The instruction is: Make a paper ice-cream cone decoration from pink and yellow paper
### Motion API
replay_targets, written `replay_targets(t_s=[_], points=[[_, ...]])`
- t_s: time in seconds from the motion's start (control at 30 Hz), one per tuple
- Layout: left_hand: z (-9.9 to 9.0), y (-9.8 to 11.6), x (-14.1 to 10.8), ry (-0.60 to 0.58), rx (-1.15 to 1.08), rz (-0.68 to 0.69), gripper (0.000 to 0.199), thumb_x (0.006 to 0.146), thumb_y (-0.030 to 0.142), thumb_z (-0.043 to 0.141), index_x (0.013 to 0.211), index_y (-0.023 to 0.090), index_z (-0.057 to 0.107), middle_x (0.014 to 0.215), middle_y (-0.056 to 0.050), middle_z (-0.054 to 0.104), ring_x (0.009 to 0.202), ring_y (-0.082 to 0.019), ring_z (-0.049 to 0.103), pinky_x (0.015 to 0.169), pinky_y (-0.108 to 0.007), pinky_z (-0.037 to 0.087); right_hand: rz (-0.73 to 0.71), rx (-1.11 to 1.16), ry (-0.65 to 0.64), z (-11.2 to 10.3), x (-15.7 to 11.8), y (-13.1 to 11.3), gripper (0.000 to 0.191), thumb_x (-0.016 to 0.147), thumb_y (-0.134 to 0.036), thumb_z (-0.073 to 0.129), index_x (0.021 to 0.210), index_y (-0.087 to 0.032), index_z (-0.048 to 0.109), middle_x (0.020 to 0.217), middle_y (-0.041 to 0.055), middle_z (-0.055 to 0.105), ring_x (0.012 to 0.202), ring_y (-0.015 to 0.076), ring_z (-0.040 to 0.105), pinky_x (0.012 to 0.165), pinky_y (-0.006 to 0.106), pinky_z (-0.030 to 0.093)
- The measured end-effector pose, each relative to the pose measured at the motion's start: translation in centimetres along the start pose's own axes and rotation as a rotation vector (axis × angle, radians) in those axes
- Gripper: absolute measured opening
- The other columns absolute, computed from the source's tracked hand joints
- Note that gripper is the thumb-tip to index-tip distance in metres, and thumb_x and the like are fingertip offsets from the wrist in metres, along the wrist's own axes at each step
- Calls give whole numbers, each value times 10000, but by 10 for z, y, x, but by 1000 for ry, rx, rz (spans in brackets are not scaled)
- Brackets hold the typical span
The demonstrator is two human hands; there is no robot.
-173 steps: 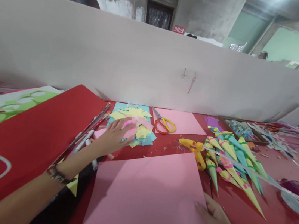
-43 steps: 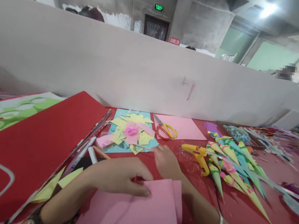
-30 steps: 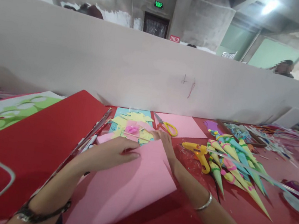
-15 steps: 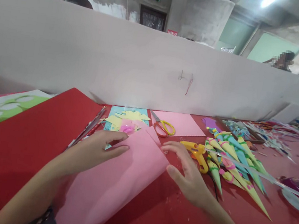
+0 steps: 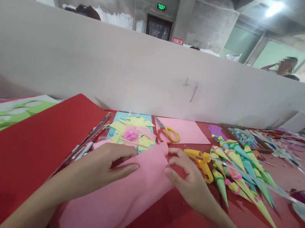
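Note:
A large pink paper sheet [image 5: 109, 203] slants across the red table, its far corner raised and curling between my hands. At its left edge, my left hand [image 5: 113, 161] grips the paper with the thumb on top and the fingers partly hidden behind the edge. My right hand [image 5: 188, 177] holds the curling right edge near that corner, thumb and bent fingers close together. Just beyond the sheet lie scissors [image 5: 168, 134] with red and yellow handles. A yellow hot glue gun [image 5: 201, 162] rests to the right of my right hand.
Several decorated paper cones [image 5: 243, 163] are heaped on the right. Yellow paper scraps [image 5: 121, 126] lie on blue sheets, near another pink sheet [image 5: 193, 132]. A big red board [image 5: 45, 135] covers the left side. Behind everything stands a white partition [image 5: 105, 60].
The right hand's fingers have curled in onto the sheet's edge, and the far corner now bends up. The left hand has shifted slightly right along the paper. The camera view has tilted slightly.

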State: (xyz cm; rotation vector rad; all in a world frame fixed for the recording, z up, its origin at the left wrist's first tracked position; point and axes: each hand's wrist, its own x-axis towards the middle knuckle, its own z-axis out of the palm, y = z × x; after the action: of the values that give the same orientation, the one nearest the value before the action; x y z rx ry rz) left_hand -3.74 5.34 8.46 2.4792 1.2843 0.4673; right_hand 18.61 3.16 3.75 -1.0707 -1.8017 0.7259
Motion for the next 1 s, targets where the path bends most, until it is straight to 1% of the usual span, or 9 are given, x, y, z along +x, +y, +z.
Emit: replay_targets(t_s=[0.13,0.27,0.43,0.53,0.6,0.7,0.8,0.93,1.0], points=[[-2,5,0,40,-91,7,345,842,382,387,567,198,285,554,61,285,497,-92,295,453,-218,245,-11,-2,30,-4,10,-12,222,857,-274,388,650,-201,426,727,0,493,695,136,489,636,235,397],[-1,6,0,57,-101,-12,358,842,404,383,572,200,266,559,61,275,504,-95,287,457,-219,238,-41,-28,106,-7,17,-20,209,801,-192,398,596,-200,359,630,-28,424,617,116,423,576,218,348],[7,-2,4,-11,-31,-64,362,834,422,382,572,204,260,570,55,310,528,-110,317,479,-228,249,-84,-101,147,-1,32,-20,234,743,-151,415,546,-201,300,544,-56,325,518,95,337,502,214,282],[12,-9,8,51,16,-112,359,831,397,379,566,206,230,573,53,320,528,-116,324,486,-238,247,-137,-143,159,3,45,-15,224,727,-137,416,540,-200,310,556,-48,356,538,102,365,532,226,308],[12,-10,11,137,-17,-134,344,833,370,366,570,209,215,575,54,297,527,-116,319,486,-241,249,-164,-136,158,3,53,-11,202,733,-148,426,551,-198,355,602,-29,433,607,120,438,599,245,357],[7,-6,13,296,-121,-164,300,827,351,363,576,213,274,588,51,300,545,-121,342,501,-245,283,-165,-84,194,1,63,-4,98,736,-216,484,640,-202,469,777,15,542,774,160,516,713,282,401],[4,1,13,438,-225,-206,232,805,364,394,632,210,388,620,41,386,589,-134,400,537,-249,333,-90,61,280,-3,68,2,99,703,-297,548,692,-209,504,919,37,544,870,174,513,745,287,412],[20,1,19,501,-375,-236,202,785,375,423,686,206,468,666,24,474,651,-147,455,573,-243,377,168,493,164,-3,72,13,254,686,-412,565,635,-209,420,658,-27,479,609,120,470,566,242,408],[33,-3,24,487,-500,-236,220,788,396,421,742,199,506,692,13,510,669,-153,481,581,-245,400,209,595,128,-1,74,18,312,659,-419,603,594,-204,386,557,-64,394,513,90,393,505,217,364]])
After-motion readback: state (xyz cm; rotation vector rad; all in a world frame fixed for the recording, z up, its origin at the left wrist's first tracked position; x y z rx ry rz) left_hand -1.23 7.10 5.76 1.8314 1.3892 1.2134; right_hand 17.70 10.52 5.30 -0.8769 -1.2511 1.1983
